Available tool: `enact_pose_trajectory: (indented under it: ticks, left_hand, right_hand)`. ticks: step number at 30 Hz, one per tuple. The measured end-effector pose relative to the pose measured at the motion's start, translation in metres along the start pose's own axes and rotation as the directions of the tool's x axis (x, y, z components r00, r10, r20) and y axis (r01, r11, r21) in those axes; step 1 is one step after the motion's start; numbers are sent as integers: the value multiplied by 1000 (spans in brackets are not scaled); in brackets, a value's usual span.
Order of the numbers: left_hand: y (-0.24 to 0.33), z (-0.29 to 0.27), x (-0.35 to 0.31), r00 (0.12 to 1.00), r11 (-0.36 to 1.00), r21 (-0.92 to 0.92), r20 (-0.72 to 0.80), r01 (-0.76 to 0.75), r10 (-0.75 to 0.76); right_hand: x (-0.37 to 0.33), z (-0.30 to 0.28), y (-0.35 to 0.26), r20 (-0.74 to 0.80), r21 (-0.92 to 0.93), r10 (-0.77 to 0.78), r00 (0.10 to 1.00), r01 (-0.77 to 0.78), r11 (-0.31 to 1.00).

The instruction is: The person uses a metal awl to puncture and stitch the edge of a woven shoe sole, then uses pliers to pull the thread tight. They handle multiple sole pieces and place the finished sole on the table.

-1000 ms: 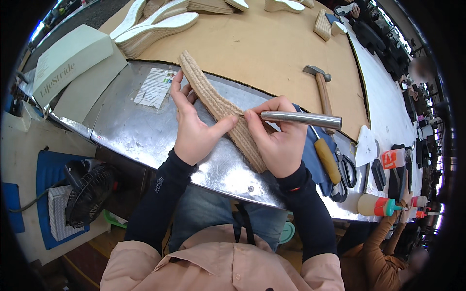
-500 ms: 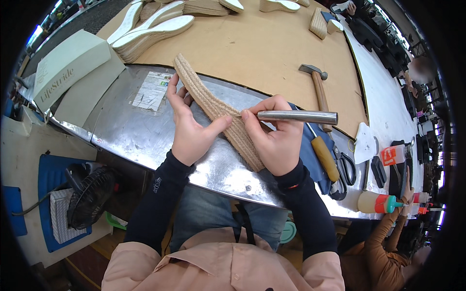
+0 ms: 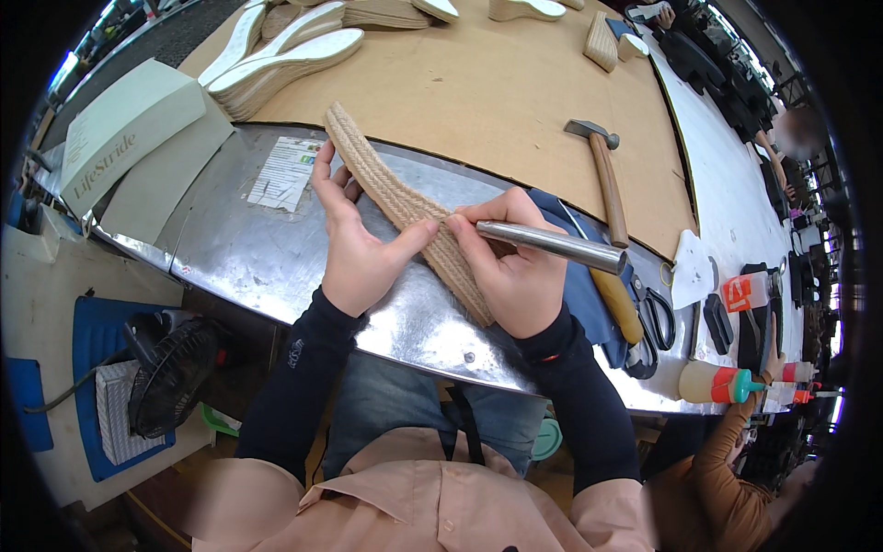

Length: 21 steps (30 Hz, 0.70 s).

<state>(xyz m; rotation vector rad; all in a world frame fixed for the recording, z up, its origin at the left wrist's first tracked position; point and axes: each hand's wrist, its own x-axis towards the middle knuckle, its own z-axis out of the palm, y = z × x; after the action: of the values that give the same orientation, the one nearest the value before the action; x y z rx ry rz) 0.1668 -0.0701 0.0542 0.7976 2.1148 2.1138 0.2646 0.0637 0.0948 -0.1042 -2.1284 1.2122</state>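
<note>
A wedge shoe sole (image 3: 384,184) wrapped in tan braided jute lies slanted above the metal tabletop (image 3: 239,239), its braided side facing up. My left hand (image 3: 357,262) grips it, thumb pressed on the braid and fingers behind its far edge. In my right hand (image 3: 515,276) is a tool with a round steel handle (image 3: 561,246), the handle pointing right. The fingertips of that hand pinch close to the braid, beside my left thumb. Whatever tip the tool has is hidden by my fingers.
More wedge soles (image 3: 285,64) are piled at the far left on brown board (image 3: 460,101). A hammer (image 3: 607,184), a yellow-handled tool (image 3: 618,308), scissors (image 3: 655,322) and a squeeze bottle (image 3: 713,383) lie right. A shoebox (image 3: 129,129) stands left; a co-worker's sleeve (image 3: 722,469) shows lower right.
The free end of the steel handle has dipped toward me and slightly left. My right fingertips have shifted a little left along the braid; my left hand keeps its grip on the sole.
</note>
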Motion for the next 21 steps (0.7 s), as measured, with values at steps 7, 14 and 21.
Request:
enact_pose_trajectory:
  ticks: [7,14,21]
  left_hand:
    - [0,0,0,1000,1000,-4,3,5,-5]
    - [-1,0,2,1000,1000,-12,-12,-12,12]
    - [-1,1,1,1000,1000,-6,-25,-3,2]
  right_hand:
    - [1,1,4,-25,-52,-162,986,161,986]
    - [1,-3,0,-7,-22,-64,998,64,998]
    - [2,0,-2,-7,15,-30,1000,30,999]
